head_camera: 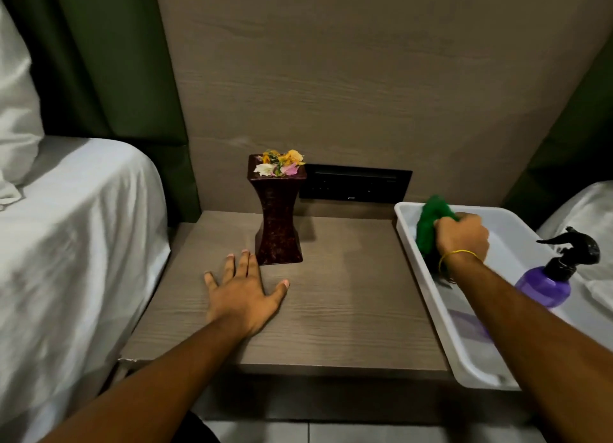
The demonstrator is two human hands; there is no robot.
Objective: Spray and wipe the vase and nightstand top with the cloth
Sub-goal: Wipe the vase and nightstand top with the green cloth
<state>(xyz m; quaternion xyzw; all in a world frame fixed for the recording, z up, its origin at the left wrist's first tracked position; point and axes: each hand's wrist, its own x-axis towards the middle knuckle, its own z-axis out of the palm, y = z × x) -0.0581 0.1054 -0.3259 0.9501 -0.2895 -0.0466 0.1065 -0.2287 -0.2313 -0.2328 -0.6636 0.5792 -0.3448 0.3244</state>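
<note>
A dark red waisted vase with dried petals on top stands upright at the back of the wooden nightstand top. My left hand lies flat on the wood, fingers spread, just in front of and left of the vase base. My right hand is closed around a green cloth inside the white plastic tray at the right. A purple spray bottle with a black trigger head stands in the same tray, to the right of my right forearm.
A bed with a white sheet and pillow borders the nightstand on the left. Another white-sheeted bed lies behind the tray on the right. A black switch panel is set in the wooden wall panel behind the vase.
</note>
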